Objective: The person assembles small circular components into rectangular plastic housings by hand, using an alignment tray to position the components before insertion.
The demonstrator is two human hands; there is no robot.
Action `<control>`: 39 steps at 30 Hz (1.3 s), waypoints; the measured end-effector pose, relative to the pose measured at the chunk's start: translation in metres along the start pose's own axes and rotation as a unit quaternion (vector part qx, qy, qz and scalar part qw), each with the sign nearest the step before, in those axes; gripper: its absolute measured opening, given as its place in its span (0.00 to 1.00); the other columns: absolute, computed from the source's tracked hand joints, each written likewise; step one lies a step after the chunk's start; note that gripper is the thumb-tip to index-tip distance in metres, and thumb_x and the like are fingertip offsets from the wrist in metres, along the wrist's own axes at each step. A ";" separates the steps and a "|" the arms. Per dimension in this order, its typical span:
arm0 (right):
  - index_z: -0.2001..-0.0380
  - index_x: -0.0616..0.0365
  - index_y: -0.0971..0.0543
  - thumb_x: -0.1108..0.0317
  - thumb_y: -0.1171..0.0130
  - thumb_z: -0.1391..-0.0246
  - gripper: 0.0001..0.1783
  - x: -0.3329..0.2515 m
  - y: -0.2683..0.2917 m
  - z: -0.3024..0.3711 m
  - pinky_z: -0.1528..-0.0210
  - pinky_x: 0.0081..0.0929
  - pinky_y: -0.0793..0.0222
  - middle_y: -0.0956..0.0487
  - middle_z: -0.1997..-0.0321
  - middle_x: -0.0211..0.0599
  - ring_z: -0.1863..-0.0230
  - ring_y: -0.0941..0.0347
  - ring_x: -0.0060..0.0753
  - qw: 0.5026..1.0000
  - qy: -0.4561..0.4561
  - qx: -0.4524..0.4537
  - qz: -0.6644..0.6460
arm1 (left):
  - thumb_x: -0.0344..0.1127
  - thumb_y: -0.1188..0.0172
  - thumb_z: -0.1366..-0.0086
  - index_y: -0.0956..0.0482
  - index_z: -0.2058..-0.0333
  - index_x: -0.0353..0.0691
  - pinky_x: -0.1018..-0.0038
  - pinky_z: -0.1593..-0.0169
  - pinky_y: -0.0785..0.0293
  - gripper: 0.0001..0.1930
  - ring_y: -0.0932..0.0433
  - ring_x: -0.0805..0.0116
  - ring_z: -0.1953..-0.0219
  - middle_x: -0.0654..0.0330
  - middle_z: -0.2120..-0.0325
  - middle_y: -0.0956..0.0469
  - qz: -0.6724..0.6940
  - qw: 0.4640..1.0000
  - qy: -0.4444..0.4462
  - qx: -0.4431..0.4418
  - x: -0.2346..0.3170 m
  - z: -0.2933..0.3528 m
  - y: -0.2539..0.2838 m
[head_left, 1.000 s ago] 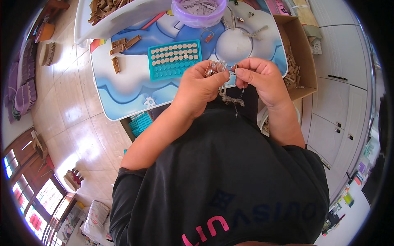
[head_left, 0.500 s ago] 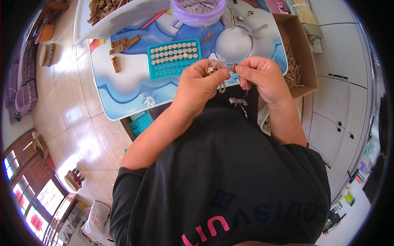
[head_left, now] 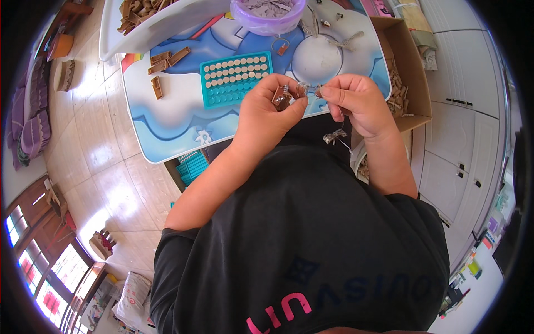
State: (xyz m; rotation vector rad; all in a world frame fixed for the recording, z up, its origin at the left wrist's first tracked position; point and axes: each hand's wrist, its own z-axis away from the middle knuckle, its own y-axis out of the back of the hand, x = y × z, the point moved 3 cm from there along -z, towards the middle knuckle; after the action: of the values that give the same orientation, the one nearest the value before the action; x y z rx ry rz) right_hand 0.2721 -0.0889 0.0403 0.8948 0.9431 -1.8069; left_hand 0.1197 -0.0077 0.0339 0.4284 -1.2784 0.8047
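Observation:
My left hand [head_left: 267,114] is closed, with thumb and fingers around a small brown and silvery piece [head_left: 282,98]. Clear or silvery loops [head_left: 302,88] stick out of it toward my right hand. My right hand [head_left: 359,106] pinches a tiny brown, metallic-looking bit [head_left: 319,91] between thumb and forefinger. The two hands are close together over the table's near edge, and their pieces seem to touch or nearly so. A silvery bow-shaped piece [head_left: 335,136] dangles below my right hand on a thin strand. The fingers partly hide what is held, so its exact kind cannot be told.
A turquoise tray [head_left: 236,98] with rows of round beige discs lies on the blue-and-white table [head_left: 172,119]. Brown clip-like pieces [head_left: 160,62] are left of it. Behind stands a purple-lined tub [head_left: 270,25] of grey pieces. A cardboard box [head_left: 414,83] is at the right.
My left hand has turned slightly, baring more of the brown piece. The loops now stretch between the hands. The dangling bow-shaped piece has swung right.

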 end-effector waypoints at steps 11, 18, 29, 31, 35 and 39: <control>0.77 0.62 0.25 0.62 0.37 0.54 0.13 0.004 -0.002 -0.001 0.85 0.13 0.45 0.29 0.87 0.28 0.88 0.37 0.16 0.999 -0.032 0.004 -0.012 | 0.28 0.40 0.48 0.26 0.73 0.33 0.84 0.77 0.39 0.05 0.38 0.84 0.80 0.69 0.84 0.32 -0.121 0.992 -0.042 0.006 0.000 0.002 0.001; 0.78 0.62 0.25 0.62 0.39 0.52 0.13 0.006 -0.005 -0.002 0.87 0.14 0.46 0.31 0.89 0.28 0.90 0.40 0.16 0.998 -0.054 -0.022 -0.026 | 0.27 0.40 0.45 0.25 0.70 0.34 0.86 0.74 0.36 0.05 0.33 0.86 0.78 0.70 0.80 0.28 -0.150 0.988 -0.045 -0.006 -0.001 0.004 0.003; 0.79 0.64 0.26 0.62 0.40 0.50 0.15 0.009 -0.004 -0.005 0.88 0.14 0.48 0.32 0.89 0.27 0.91 0.42 0.15 0.996 -0.076 -0.044 -0.018 | 0.28 0.37 0.51 0.24 0.75 0.34 0.79 0.77 0.35 0.06 0.34 0.76 0.83 0.61 0.85 0.30 -0.222 0.968 -0.110 0.044 0.010 0.007 0.001; 0.80 0.64 0.25 0.60 0.37 0.53 0.16 0.009 -0.004 -0.006 0.88 0.15 0.50 0.34 0.92 0.26 0.92 0.43 0.16 0.996 -0.079 -0.046 -0.015 | 0.28 0.37 0.51 0.24 0.75 0.34 0.79 0.77 0.35 0.05 0.34 0.75 0.83 0.61 0.84 0.30 -0.222 0.967 -0.117 0.044 0.010 0.007 0.001; 0.80 0.63 0.26 0.61 0.40 0.50 0.15 0.006 -0.002 -0.007 0.89 0.13 0.51 0.34 0.91 0.24 0.92 0.45 0.14 0.994 -0.093 -0.062 0.013 | 0.28 0.37 0.51 0.24 0.74 0.34 0.78 0.76 0.35 0.06 0.33 0.74 0.83 0.60 0.83 0.29 -0.240 0.964 -0.108 0.033 0.012 0.008 0.002; 0.80 0.63 0.27 0.60 0.39 0.50 0.16 0.001 0.001 -0.011 0.89 0.13 0.52 0.35 0.91 0.23 0.92 0.46 0.12 0.986 -0.120 -0.108 0.033 | 0.28 0.38 0.50 0.24 0.73 0.34 0.78 0.76 0.35 0.06 0.33 0.74 0.83 0.59 0.83 0.29 -0.247 0.963 -0.103 0.016 0.012 0.009 0.002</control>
State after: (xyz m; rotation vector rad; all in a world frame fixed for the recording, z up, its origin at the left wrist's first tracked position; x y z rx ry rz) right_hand 0.2747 -0.0800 0.0348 0.5532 0.9221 -1.6755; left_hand 0.1132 -0.0092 0.0476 0.8360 -1.2743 0.3637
